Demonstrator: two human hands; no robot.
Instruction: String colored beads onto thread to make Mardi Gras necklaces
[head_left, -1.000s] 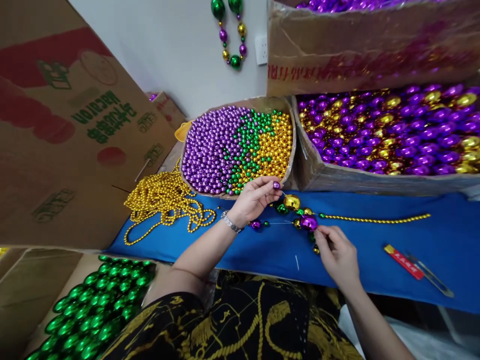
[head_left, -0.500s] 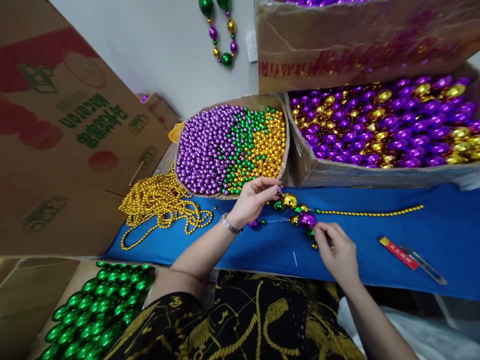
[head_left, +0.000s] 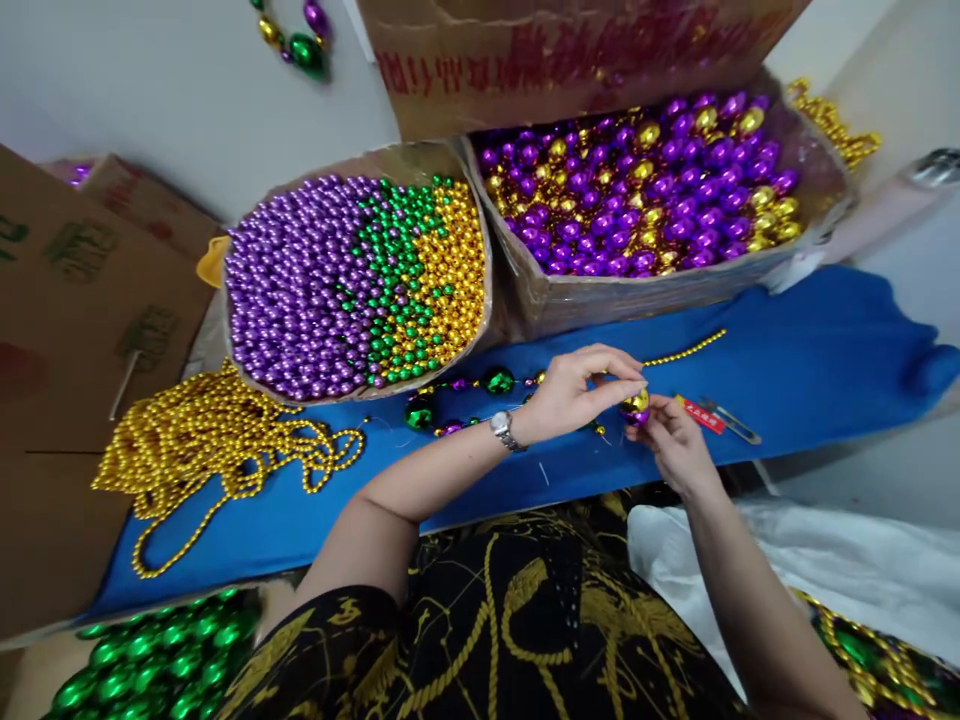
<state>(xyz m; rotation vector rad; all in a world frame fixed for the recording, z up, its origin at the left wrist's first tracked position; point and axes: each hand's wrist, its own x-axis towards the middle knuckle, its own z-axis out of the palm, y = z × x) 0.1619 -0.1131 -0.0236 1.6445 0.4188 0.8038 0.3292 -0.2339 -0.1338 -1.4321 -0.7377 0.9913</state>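
My left hand (head_left: pixel 581 392) reaches across the blue cloth with thumb and fingers pinched at a shiny gold bead (head_left: pixel 636 402). Just to its right, my right hand (head_left: pixel 681 442) closes thumb and fingertips around a purple bead at the gold bead's lower side. The rest of the bead necklace, with large green beads (head_left: pixel 499 380) and small purple and gold ones, lies on the cloth behind my left wrist, which partly covers it. A thin gold bead strand (head_left: pixel 686 347) stretches to the right beyond my fingers. The thread between my fingertips is hidden.
Open cartons of purple, green and gold beads (head_left: pixel 300 290) and of larger purple and gold beads (head_left: pixel 585 215) line the back. Heaped gold bead strands (head_left: pixel 225 440) lie left. A red-labelled packet (head_left: pixel 703 415) and metal tweezers (head_left: pixel 735 424) rest right. Green beads (head_left: pixel 165 655) sit lower left.
The view has swung to the right. Both hands have moved closer together, now meeting at the gold and purple beads, while more of the necklace shows on the cloth to the left.
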